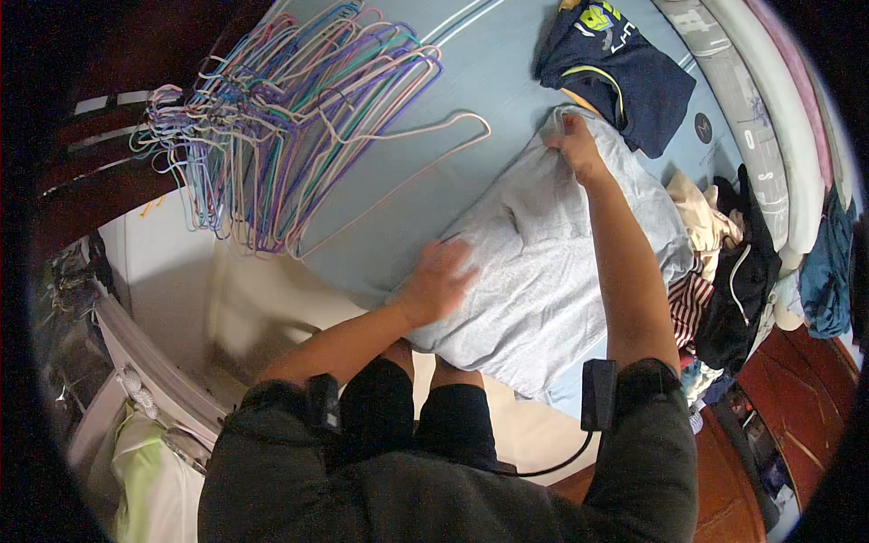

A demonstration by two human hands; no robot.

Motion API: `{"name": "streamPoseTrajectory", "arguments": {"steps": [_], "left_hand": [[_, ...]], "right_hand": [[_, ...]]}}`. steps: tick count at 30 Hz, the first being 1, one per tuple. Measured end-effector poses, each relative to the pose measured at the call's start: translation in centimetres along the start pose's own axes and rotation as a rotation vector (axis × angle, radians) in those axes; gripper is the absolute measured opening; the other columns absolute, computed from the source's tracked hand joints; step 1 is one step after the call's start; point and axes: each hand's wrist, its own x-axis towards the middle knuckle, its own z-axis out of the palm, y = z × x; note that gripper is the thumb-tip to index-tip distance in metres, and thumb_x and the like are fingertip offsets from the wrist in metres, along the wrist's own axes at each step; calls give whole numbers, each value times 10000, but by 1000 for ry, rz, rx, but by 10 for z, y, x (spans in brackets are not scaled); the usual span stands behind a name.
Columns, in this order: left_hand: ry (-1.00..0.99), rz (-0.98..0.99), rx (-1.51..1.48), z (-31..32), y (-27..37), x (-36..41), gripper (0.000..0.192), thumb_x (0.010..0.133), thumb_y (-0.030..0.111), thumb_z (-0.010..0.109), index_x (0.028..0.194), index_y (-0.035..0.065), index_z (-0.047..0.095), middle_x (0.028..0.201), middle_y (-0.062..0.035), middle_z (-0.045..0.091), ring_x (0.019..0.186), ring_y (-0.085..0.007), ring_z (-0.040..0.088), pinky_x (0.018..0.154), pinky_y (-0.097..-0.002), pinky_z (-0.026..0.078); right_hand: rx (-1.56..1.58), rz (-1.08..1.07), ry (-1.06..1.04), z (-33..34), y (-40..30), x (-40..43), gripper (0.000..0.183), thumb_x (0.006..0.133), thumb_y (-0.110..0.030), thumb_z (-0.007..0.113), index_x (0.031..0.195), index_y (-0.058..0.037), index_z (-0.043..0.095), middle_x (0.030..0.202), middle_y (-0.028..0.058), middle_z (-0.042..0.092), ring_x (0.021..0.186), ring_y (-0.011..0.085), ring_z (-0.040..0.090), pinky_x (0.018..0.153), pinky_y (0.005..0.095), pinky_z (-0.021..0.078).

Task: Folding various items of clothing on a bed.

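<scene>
A light grey cloth garment (529, 265) lies spread in front of me over a blue bed sheet (380, 224), wrinkled, its lower end reaching down towards my knees. The fingers of my right hand (576, 146) are closed on its upper edge. My left hand (438, 282), blurred, is at the garment's left side with its fingers apart; whether it presses on the cloth is hard to tell. A dark navy garment (652, 102) with a printed design lies just beyond my right hand, beside the grey one.
A large heap of coloured hangers (292, 129) covers the left of the bed, one pink hanger (407, 197) jutting rightward. To the right are cream cloth (703, 214), striped cloth (689, 305) and black clothing with a drawstring (736, 292). Rolled bedding (781, 129) borders the far right.
</scene>
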Motion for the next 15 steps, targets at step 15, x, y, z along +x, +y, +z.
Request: {"name": "streamPoseTrajectory", "arguments": {"steps": [15], "left_hand": [[-15, -834, -243, -19, -10, -85, 221, 668, 179, 610, 786, 7, 536, 763, -183, 557, 706, -369, 527, 646, -444, 417]], "right_hand": [[-1298, -496, -295, -12, -35, 12, 416, 752, -129, 543, 1159, -164, 463, 1061, 153, 570, 979, 334, 548, 854, 396, 434]]}}
